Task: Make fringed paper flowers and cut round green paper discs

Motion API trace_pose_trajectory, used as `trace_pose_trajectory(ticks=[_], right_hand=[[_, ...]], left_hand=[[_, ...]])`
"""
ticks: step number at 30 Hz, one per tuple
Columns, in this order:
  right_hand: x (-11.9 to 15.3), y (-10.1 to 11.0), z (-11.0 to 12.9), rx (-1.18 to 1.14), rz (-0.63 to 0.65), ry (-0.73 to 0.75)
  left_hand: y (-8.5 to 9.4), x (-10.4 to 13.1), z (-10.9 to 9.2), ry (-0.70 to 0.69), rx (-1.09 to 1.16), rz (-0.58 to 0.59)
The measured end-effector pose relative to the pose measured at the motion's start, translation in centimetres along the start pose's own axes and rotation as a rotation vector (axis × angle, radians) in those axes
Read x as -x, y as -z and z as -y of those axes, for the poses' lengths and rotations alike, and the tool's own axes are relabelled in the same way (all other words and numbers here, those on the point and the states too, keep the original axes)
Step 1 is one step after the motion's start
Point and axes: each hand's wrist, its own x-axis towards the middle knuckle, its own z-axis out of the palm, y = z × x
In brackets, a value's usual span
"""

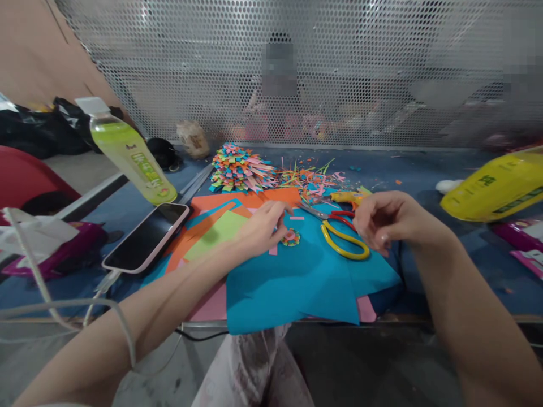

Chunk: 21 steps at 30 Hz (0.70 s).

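My left hand (pixel 266 228) rests low over the stacked colored paper, its thumb and bent fingers apart with nothing visible between them. Just beyond its thumb lies a small round multicolored paper flower (pixel 291 237) on the blue sheet (pixel 288 288). Small pink strips (pixel 297 218) are beside it. My right hand (pixel 385 219) hangs loosely curled, fingers apart, and no object shows in it. Nearest to it are scissors (pixel 345 243) with one yellow and one red handle, blades pointing left. A yellow-orange glue gun (pixel 345 197) lies behind them, partly hidden by that hand.
A cone of folded paper pieces (pixel 240 169) stands at the back beside a heap of paper scraps (pixel 311 178). On the left are a phone (pixel 146 237) with a cable, a green drink bottle (pixel 131 155) and a tissue pack (pixel 55 249). A yellow bottle (pixel 496 186) is at right.
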Motion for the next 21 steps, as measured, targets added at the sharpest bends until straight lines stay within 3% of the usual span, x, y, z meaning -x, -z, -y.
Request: trace_pose_trajectory(ticks=[3, 6, 8, 12, 13, 16, 18, 21], right_hand=[[0.4, -0.7, 0.5, 0.110, 0.206, -0.045], [0.9, -1.9, 1.4, 0.148, 0.273, 0.004], [1.4, -2.9, 2.5, 0.154, 0.343, -0.048], [2.6, -4.1, 5.1, 0.274, 0.848, -0.192], [2.9, -4.1, 5.4, 0.319, 0.848, -0.208], [3.1, -3.6, 5.5, 0.447, 0.594, -0.336], [2.8, -3.0, 5.0, 0.527, 0.462, -0.344], [1.7, -2.6, 4.3, 0.512, 0.443, -0.247]], left_hand=[[0.1, 0.0, 0.0, -0.022, -0.003, 0.030], [-0.2, 0.0, 0.1, -0.050, -0.015, 0.029], [-0.4, -0.1, 0.3, -0.058, -0.029, 0.040], [-0.9, -0.1, 0.5, -0.039, -0.050, 0.069], [-0.9, -0.1, 0.6, -0.040, -0.052, 0.076], [-0.9, -0.1, 0.7, -0.058, -0.052, 0.092], [-0.9, 0.0, 0.8, -0.055, -0.054, 0.102], [-0.6, 0.2, 0.7, -0.044, -0.068, 0.121]])
